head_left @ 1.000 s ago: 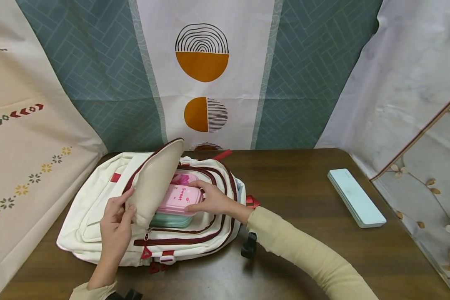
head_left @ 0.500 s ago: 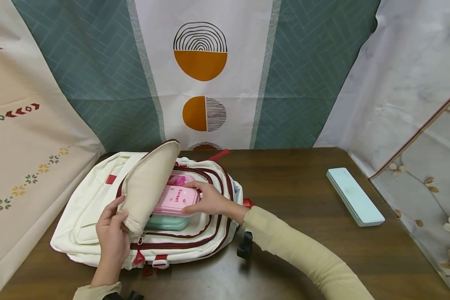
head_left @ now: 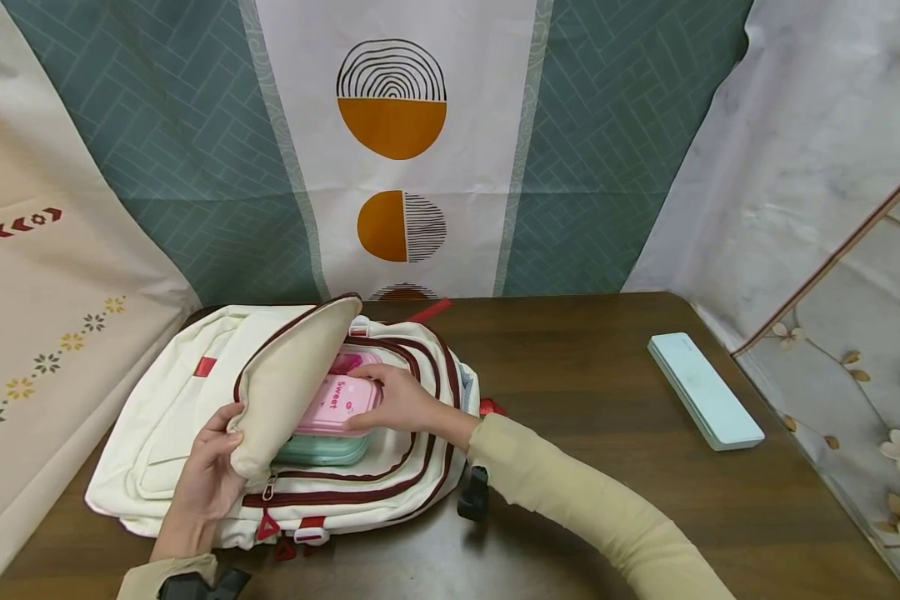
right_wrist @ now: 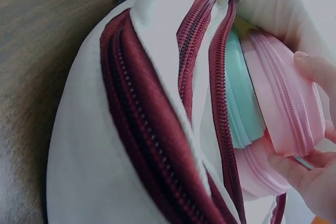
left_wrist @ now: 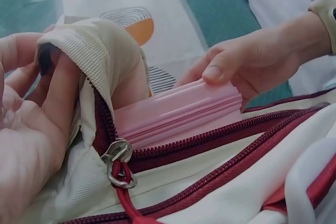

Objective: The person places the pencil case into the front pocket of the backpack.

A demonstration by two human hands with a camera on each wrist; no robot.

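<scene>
A white backpack (head_left: 150, 417) with dark red zips lies on the table, its front pocket unzipped. My left hand (head_left: 204, 479) pinches the edge of the cream pocket flap (head_left: 292, 375) and holds it raised. At the pocket's mouth, my right hand (head_left: 401, 404) grips the end of a pink zippered case (head_left: 333, 404) printed "Sweet", thumb on one side and fingers on the other. The flap covers the case's far end. Beneath it sits a mint green case (head_left: 322, 452); a second pink case (right_wrist: 257, 166) shows beside them in the right wrist view.
A long pale blue box (head_left: 707, 392) lies on the right of the brown table (head_left: 562, 375). Patterned cloths (head_left: 615, 125) hang behind and at the sides. A red triangular zip pull (head_left: 267, 527) dangles at the backpack's near side.
My left hand has drawn the flap a little left and down, and its tip sits lower. The backpack and the gripped pink case have shifted slightly left; the head view has turned a little.
</scene>
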